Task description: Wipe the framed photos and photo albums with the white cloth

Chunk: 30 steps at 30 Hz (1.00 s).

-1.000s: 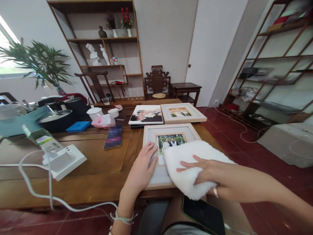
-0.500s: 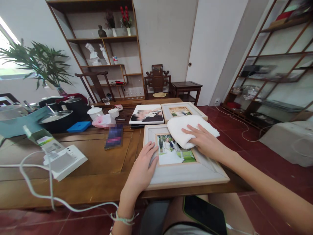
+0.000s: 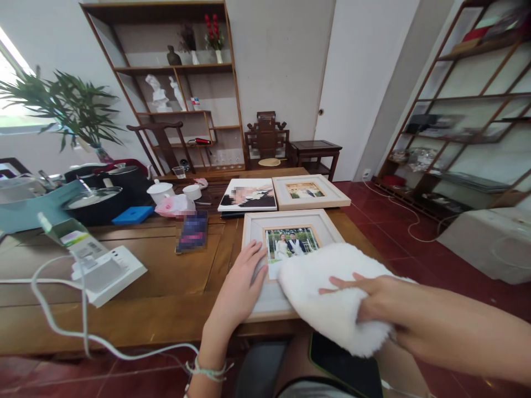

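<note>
A pale wooden picture frame lies flat at the table's near edge, with a photo of a couple outdoors inside it. My left hand rests on the frame's left side, fingers stretched out and lying flat. In my right hand is a fluffy white cloth, gripped partly under the palm. The cloth covers the frame's lower right part and hangs past its near edge. Some of my right fingers are hidden in its folds.
Behind lie a second picture frame and a white photo board. To the left are a blurred-out phone-like object, a blue box, an open white box and a white cable. A phone lies on my lap.
My right hand has drawn the white cloth from the frame's upper right toward me, over its lower right corner. More of the photo's top now shows. My left hand stays in place.
</note>
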Available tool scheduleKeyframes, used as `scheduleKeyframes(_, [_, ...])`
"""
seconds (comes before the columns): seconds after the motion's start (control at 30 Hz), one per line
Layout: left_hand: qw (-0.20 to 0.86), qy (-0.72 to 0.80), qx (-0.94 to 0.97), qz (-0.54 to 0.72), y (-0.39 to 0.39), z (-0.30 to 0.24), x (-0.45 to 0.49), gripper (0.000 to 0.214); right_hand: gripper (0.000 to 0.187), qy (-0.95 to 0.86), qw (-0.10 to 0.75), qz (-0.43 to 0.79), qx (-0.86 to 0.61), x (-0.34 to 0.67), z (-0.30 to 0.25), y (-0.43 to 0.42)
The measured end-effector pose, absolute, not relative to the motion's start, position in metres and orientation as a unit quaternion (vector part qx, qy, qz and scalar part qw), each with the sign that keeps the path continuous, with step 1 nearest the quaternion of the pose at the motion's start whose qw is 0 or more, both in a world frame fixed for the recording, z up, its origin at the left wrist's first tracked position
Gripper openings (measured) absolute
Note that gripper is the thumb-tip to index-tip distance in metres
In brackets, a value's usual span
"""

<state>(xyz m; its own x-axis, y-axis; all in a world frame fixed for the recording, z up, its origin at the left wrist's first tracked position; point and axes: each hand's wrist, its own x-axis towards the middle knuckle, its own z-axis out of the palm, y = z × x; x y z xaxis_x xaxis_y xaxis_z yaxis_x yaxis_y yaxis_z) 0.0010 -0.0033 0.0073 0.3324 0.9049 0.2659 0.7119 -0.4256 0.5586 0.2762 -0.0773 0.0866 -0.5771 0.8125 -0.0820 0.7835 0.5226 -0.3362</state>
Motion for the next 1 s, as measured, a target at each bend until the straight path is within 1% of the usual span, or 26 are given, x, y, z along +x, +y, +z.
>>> scheduleKeyframes(0.07, [0.174,0.504,0.798,0.28,-0.003,0.007,0.001,0.037,0.04,-0.873,0.039,0.19,-0.448,0.277,0.093,-0.083])
scheduleKeyframes(0.13, [0.175,0.503,0.798,0.284,-0.003,0.006,0.001,0.037,0.04,-0.881,0.053,0.163,-0.442,0.277,0.096,-0.074])
scheduleKeyframes(0.27, [0.178,0.5,0.796,0.29,-0.004,0.006,0.0,0.037,0.042,-0.886,0.094,0.026,-0.453,0.278,0.091,-0.024])
scheduleKeyframes(0.37, [0.179,0.498,0.797,0.289,-0.004,0.006,0.0,0.036,0.041,-0.863,0.162,-0.1,-0.468,0.28,0.079,0.026])
scheduleKeyframes(0.4, [0.179,0.498,0.798,0.29,-0.003,0.006,0.0,0.036,0.041,-0.853,0.189,-0.131,-0.468,0.28,0.074,0.041])
scheduleKeyframes(0.47, [0.178,0.495,0.798,0.292,-0.003,0.006,0.0,0.035,0.046,-0.849,0.211,-0.175,-0.451,0.278,0.064,0.066])
scheduleKeyframes(0.53, [0.179,0.495,0.798,0.292,-0.002,0.006,0.0,0.036,0.049,-0.856,0.187,-0.187,-0.444,0.274,0.055,0.083])
scheduleKeyframes(0.67, [0.183,0.499,0.795,0.29,-0.002,0.006,0.0,0.036,0.058,-0.881,0.085,-0.144,-0.442,0.264,0.038,0.093])
scheduleKeyframes(0.73, [0.185,0.5,0.794,0.29,-0.002,0.006,0.001,0.036,0.06,-0.886,0.069,-0.122,-0.442,0.261,0.034,0.09])
scheduleKeyframes(0.87, [0.188,0.505,0.794,0.282,-0.003,0.007,0.001,0.036,0.056,-0.892,0.038,-0.093,-0.441,0.258,0.037,0.066])
scheduleKeyframes(1.0, [0.184,0.502,0.795,0.286,-0.002,0.006,0.001,0.036,0.05,-0.899,0.005,-0.057,-0.434,0.256,0.045,0.022])
